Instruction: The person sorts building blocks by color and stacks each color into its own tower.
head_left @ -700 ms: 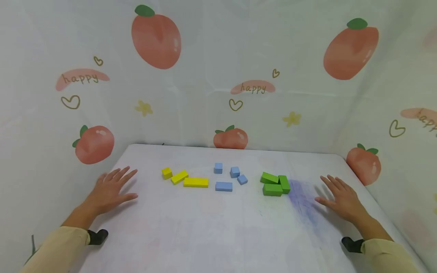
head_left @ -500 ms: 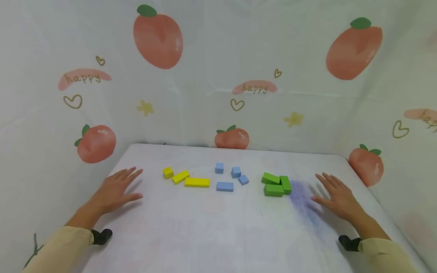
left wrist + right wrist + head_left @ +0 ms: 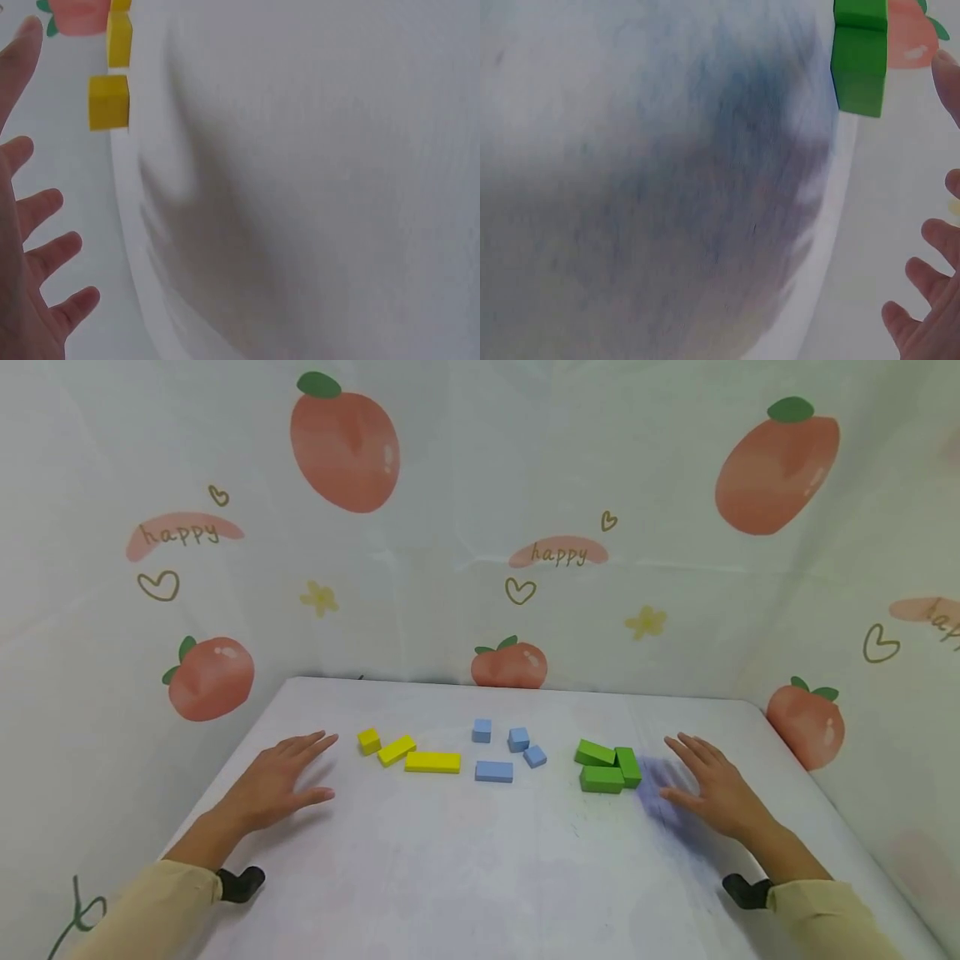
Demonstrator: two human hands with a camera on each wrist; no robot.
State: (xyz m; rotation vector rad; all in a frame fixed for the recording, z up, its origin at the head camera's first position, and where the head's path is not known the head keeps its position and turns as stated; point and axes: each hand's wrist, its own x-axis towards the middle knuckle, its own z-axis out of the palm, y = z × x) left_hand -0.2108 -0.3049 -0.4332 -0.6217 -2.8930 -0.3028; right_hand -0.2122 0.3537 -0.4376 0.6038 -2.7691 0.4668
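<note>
The left hand (image 3: 273,787) hangs spread near the yellow cube (image 3: 369,742) and the right hand (image 3: 712,789), also spread, near the green blocks (image 3: 602,780) on the desk (image 3: 450,877), where a slow, low approach would probably best avoid nudging neighbours.

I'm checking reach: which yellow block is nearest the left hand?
The small yellow cube, leftmost; the medium yellow bar and long yellow bar lie farther right.

Before me, one white desk (image 3: 450,877), violet smudge (image 3: 651,777) at right. On it: one yellow cube (image 3: 369,742), two yellow bars (image 3: 432,762); three light-blue cubes (image 3: 519,740), one light-blue bar (image 3: 494,772); three green bars (image 3: 602,779).
</note>
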